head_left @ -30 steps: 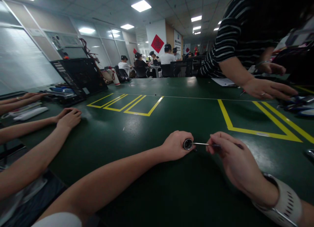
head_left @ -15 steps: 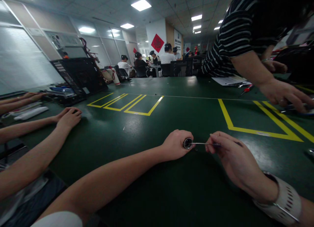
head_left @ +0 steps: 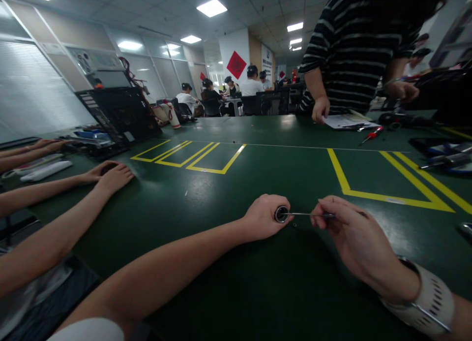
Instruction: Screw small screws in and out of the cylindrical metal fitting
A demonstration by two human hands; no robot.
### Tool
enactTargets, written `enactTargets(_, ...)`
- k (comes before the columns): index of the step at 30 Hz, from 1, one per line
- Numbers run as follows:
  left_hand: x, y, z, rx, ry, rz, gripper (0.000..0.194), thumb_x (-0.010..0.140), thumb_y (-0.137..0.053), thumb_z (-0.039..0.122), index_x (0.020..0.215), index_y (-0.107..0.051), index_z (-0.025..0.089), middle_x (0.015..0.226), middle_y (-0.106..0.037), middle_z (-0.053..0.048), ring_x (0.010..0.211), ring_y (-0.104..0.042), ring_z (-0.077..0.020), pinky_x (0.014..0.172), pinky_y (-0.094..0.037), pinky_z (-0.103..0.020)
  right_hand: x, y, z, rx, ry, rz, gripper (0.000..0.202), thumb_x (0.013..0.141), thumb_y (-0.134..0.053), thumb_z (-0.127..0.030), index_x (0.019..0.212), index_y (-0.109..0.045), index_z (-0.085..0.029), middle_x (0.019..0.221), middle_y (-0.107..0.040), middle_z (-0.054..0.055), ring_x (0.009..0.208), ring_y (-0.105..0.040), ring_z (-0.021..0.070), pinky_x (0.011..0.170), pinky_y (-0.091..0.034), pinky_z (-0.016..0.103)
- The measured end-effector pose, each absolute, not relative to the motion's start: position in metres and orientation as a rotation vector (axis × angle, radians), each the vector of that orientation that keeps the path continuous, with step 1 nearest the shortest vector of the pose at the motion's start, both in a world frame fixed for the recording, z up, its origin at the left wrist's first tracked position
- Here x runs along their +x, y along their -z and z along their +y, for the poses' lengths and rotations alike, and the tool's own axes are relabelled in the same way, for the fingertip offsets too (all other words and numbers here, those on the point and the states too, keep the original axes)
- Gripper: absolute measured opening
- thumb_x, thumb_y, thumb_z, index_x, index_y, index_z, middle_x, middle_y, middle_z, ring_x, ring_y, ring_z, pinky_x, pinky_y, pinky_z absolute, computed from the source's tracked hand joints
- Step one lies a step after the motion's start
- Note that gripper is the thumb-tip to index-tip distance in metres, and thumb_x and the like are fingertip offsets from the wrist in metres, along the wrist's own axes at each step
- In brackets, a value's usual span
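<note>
My left hand (head_left: 263, 218) is wrapped round a cylindrical part whose round open metal end (head_left: 281, 214) faces me; the rest of the part is hidden in the fist. My right hand (head_left: 354, 237) pinches a slim tool with a thin metal shaft (head_left: 303, 214), its exact kind unclear. The shaft's tip reaches the mouth of the cylindrical part. On the table just below the shaft lies a tiny dark ring-like piece (head_left: 294, 225).
The green table (head_left: 221, 198) carries yellow tape outlines (head_left: 206, 170). At left, a co-worker's hands (head_left: 114, 176) hold a dark object. Across the table stands a person in a striped shirt (head_left: 357, 60), near papers (head_left: 346, 121), a red-handled screwdriver (head_left: 373, 134) and dark tools (head_left: 450, 159).
My hands have hardly moved; the tool's shaft has shifted slightly at the opening. Across the table, the person has straightened up and drawn a hand back from the tools to the papers.
</note>
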State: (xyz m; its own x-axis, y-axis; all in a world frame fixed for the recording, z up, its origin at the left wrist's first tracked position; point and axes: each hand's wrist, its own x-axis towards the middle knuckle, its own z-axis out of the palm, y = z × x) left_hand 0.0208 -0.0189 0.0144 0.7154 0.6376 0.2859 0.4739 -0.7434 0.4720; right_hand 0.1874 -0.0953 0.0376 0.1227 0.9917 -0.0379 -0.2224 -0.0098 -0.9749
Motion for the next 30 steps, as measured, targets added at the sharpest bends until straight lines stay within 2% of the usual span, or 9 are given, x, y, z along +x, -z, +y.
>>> enactTargets(7,0.022,-0.0157,-0.0198,2.57,-0.568,0.881,0.014,0.079,-0.056,0.029,0.076,-0.053,0.016,0.072,-0.057,0.001,0.066,-0.052,-0.0112,0.068,-0.039,-0.025,0.1893,-0.032,-0.0972,-1.14,-1.101,-1.151,0.023,0.079,-0.055,-0.033,0.06,-0.059,-0.02,0.06,-0.054,-0.001,0.062,-0.05,0.0149,0.063,-0.037,0.03)
enactTargets(30,0.0221,-0.0152,-0.0198,2.554,-0.554,0.967,0.012,0.079,-0.056,0.028,0.076,-0.053,0.016,0.072,-0.057,0.002,0.066,-0.052,-0.0115,0.067,-0.038,-0.027,0.196,-0.0348,-0.0912,-1.135,-1.043,-1.057,0.023,0.071,-0.055,-0.027,0.049,-0.053,-0.02,0.05,-0.048,-0.002,0.048,-0.042,0.0115,0.045,-0.033,0.025)
